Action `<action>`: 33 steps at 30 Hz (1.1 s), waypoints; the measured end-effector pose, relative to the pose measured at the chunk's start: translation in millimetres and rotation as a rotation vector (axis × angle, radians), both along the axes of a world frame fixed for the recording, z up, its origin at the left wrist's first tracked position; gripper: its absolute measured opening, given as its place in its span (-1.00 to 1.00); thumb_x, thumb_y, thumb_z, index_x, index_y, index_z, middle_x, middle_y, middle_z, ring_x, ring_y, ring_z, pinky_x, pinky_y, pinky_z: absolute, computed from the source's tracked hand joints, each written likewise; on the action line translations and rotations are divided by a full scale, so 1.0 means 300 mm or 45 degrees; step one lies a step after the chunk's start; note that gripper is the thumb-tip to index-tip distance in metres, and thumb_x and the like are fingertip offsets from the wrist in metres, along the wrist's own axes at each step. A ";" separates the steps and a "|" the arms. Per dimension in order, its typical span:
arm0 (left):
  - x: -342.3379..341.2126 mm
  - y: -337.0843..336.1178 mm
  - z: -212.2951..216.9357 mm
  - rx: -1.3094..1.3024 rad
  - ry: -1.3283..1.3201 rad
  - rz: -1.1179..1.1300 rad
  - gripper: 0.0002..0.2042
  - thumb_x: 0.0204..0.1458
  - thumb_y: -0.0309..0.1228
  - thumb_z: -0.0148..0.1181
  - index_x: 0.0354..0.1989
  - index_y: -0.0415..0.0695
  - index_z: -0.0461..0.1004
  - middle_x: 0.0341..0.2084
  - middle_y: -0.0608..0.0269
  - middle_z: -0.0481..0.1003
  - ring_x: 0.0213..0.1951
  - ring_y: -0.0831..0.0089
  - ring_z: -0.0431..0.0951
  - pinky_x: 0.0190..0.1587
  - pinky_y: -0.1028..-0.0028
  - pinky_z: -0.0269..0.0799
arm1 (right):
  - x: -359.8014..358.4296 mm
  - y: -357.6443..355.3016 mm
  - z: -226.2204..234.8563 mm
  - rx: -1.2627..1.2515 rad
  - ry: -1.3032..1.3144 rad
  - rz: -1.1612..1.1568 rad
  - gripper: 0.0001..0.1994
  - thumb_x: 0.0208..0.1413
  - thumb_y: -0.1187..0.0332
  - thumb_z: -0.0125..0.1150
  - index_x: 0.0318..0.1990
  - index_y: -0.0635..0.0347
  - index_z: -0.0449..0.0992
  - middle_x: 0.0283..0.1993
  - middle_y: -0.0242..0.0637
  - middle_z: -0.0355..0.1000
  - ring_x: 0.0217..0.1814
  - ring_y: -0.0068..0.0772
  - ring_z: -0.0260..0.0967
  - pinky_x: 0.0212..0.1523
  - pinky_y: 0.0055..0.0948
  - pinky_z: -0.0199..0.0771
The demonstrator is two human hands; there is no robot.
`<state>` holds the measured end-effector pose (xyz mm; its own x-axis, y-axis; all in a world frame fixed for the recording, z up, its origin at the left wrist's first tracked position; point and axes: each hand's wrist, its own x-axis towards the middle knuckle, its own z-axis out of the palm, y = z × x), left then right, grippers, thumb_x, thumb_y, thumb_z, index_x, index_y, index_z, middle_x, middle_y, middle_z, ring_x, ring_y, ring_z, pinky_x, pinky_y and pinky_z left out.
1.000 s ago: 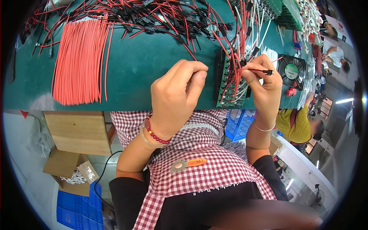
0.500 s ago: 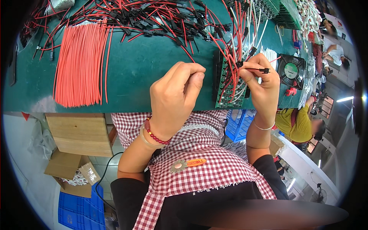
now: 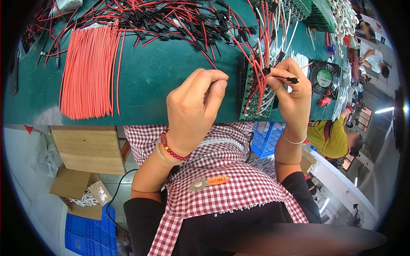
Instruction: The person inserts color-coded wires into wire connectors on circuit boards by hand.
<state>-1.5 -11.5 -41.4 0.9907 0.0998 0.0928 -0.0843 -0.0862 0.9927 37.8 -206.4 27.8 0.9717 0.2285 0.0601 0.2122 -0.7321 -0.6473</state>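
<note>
The head view shows the person's right hand (image 3: 292, 91) pinching a thin red-and-black wire lead (image 3: 282, 77) between thumb and fingers, with its small black plastic connector (image 3: 293, 80) pointing rightward. The lead is above the dark green worktop (image 3: 149, 96), at the right side of a block of green circuit boards (image 3: 256, 113), from which red and white wires rise. The left hand (image 3: 192, 100) is curled, thumb close to the forefinger, left of the boards and apart from them; whether it grips anything cannot be told. A red wire reaches down to its knuckles from the tangled pile of red-and-black leads (image 3: 171, 21). Farther left lies a flat bundle of straight red wires (image 3: 87, 72); a square black fan (image 3: 324, 79) lies right of the right hand.
</note>
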 end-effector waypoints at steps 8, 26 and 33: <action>-0.002 0.003 -0.002 0.021 -0.001 -0.026 -0.94 0.11 -0.57 0.19 -0.28 -0.29 0.52 -0.51 0.33 0.46 -0.59 0.72 0.34 -0.56 0.66 0.23 | 0.001 -0.004 -0.007 -0.054 -0.067 0.015 -0.87 -0.11 0.57 0.32 -0.34 0.25 0.61 -0.46 -0.32 0.34 -0.38 -0.38 0.31 -0.39 -0.47 0.26; 0.000 0.004 0.002 0.044 -0.002 -0.020 -0.93 0.11 -0.55 0.20 -0.28 -0.29 0.53 -0.52 0.34 0.46 -0.59 0.72 0.33 -0.56 0.66 0.23 | -0.001 -0.003 0.003 -0.203 -0.127 0.086 -0.87 -0.13 0.53 0.35 -0.36 0.25 0.61 -0.44 -0.31 0.34 -0.34 -0.34 0.31 -0.36 -0.42 0.28; -0.001 0.001 0.002 0.029 -0.005 -0.009 -0.93 0.11 -0.54 0.20 -0.28 -0.28 0.53 -0.53 0.34 0.46 -0.60 0.72 0.32 -0.56 0.66 0.22 | -0.003 -0.002 0.004 -0.174 -0.103 0.078 -0.86 -0.17 0.56 0.36 -0.37 0.28 0.59 -0.36 -0.27 0.32 -0.31 -0.32 0.32 -0.30 -0.42 0.32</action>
<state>-1.8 -11.1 -40.8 0.9910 0.0904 0.0985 -0.0886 -0.1083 0.9902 36.8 -207.1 28.9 0.9489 0.2987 0.1018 0.3066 -0.7961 -0.5217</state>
